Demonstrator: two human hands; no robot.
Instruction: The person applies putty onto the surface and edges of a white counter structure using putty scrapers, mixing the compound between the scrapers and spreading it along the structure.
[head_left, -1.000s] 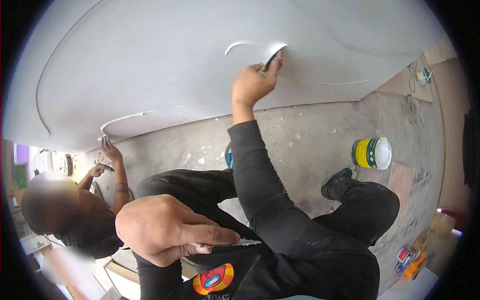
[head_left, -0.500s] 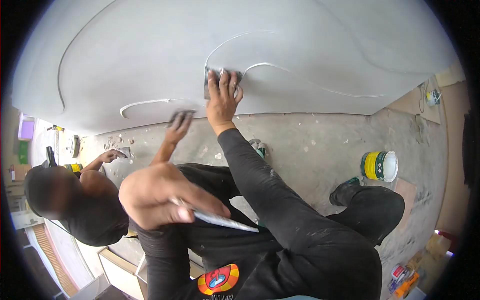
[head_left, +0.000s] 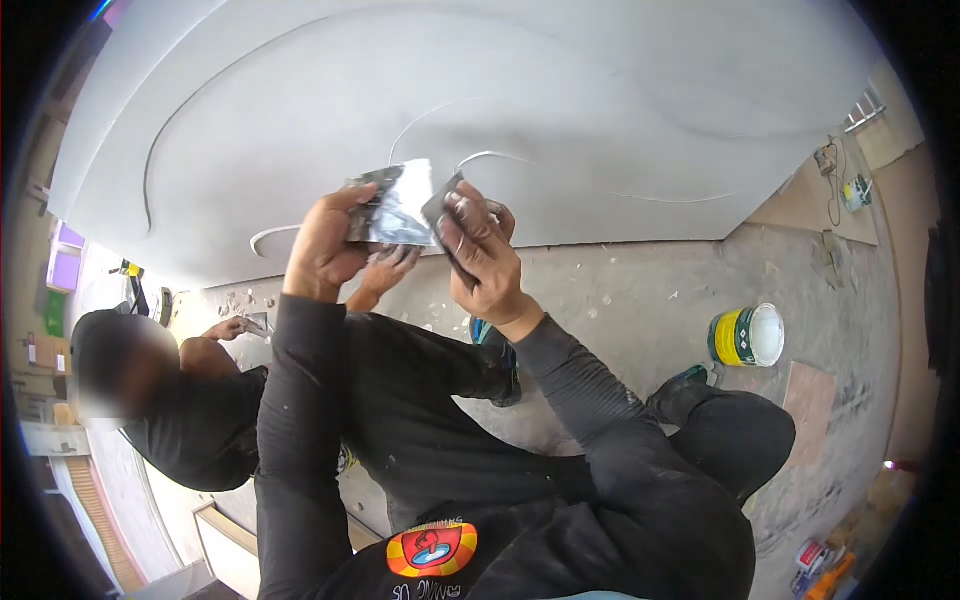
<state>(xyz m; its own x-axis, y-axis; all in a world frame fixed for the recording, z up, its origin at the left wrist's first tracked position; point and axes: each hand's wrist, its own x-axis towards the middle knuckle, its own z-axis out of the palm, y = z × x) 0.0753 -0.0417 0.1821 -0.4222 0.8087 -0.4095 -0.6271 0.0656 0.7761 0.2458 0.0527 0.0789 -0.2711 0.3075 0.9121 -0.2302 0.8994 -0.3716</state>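
My left hand (head_left: 328, 245) is closed on a flat metal putty scraper (head_left: 405, 205), whose shiny face carries white smears. My right hand (head_left: 488, 250) grips a smaller dark scraper (head_left: 440, 220), its edge close to the first blade; whether they touch I cannot tell. Both hands are raised in front of the large grey panel (head_left: 600, 110). Thin white curved lines of filler run over its surface. A co-worker's hand (head_left: 385, 272) shows just behind my left hand, partly hidden.
The co-worker (head_left: 190, 400) crouches at the left, the other hand (head_left: 235, 328) holding a small flat tool. A yellow-green bucket (head_left: 735, 337) stands on the stained concrete floor (head_left: 620, 290), beside a flat board (head_left: 808, 410). An orange tool (head_left: 832, 577) lies at lower right.
My right hand has come off the panel with its scraper. My left hand has risen from near my chest, bringing the two scrapers together. The view has shifted slightly.
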